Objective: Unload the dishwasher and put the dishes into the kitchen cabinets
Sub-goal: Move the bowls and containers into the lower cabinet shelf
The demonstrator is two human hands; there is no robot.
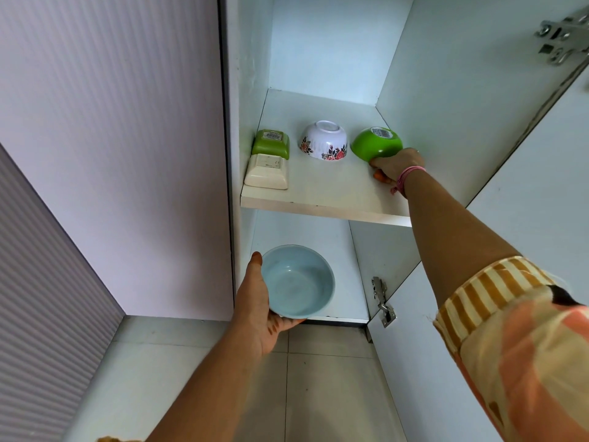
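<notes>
Here, right hand (398, 167) gripping green bowl (376, 144) on shelf (318, 193), left hand (258, 301) holding blue bowl (298, 282)

Three stickers in view, none legible.

Green bowl (377, 144), upside down at the right of the cabinet shelf (322, 199) — white barcode-type label on its base, print too small to read.

Green square dish (271, 142), upside down at the left — pale label with dark lines on its base, unreadable.

Cream square dish (267, 172) just in front of it — faint sticker or moulded panel on its base, cannot tell any characters.

White floral bowl (323, 140) between them: pattern only, no lettering made out.
</notes>
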